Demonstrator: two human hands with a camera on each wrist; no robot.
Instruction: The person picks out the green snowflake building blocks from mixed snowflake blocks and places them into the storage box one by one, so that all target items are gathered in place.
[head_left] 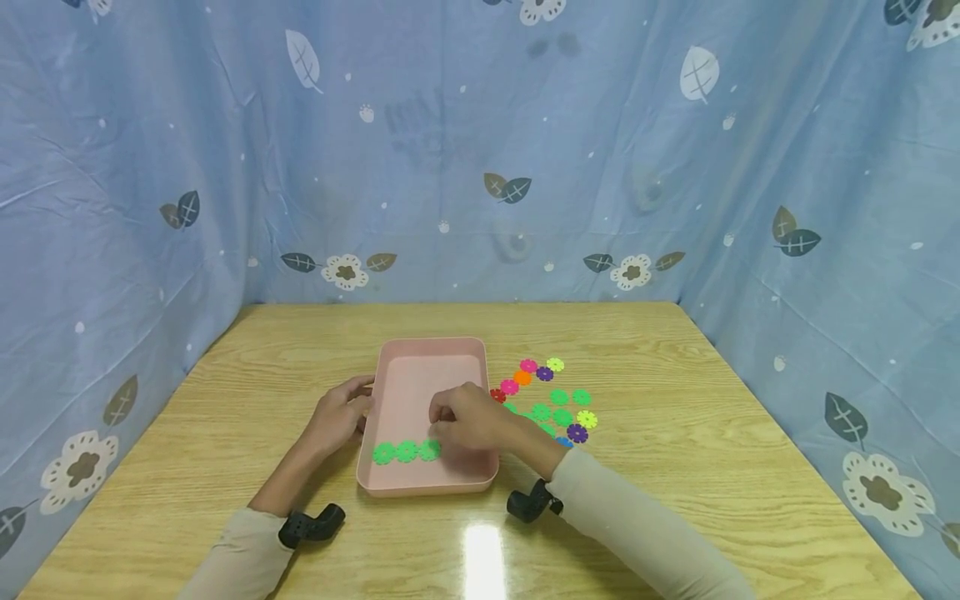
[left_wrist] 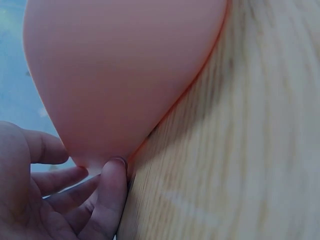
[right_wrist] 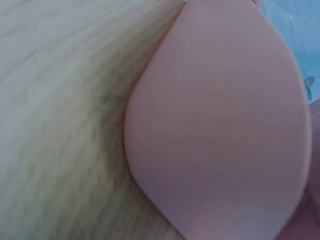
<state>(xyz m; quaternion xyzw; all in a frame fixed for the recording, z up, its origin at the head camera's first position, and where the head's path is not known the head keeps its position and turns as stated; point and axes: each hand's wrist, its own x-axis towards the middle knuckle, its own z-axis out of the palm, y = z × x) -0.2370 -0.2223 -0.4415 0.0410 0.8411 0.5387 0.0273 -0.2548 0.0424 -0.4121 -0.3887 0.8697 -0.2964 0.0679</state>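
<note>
A pink tray lies on the table with a row of three green notched discs along its near left part. My left hand is at the tray's left side, its fingertips and thumb touching the outer wall. Over the tray, my right hand has bent fingers, with thumb and index close together just above the rightmost green disc. Whether the right fingertips pinch anything I cannot tell. The right wrist view shows mostly the tray's outer wall.
Right of the tray, several loose discs lie on the wooden table, among them a yellow disc, a purple disc and an orange disc. My right forearm covers part of this group. A blue patterned curtain surrounds the table.
</note>
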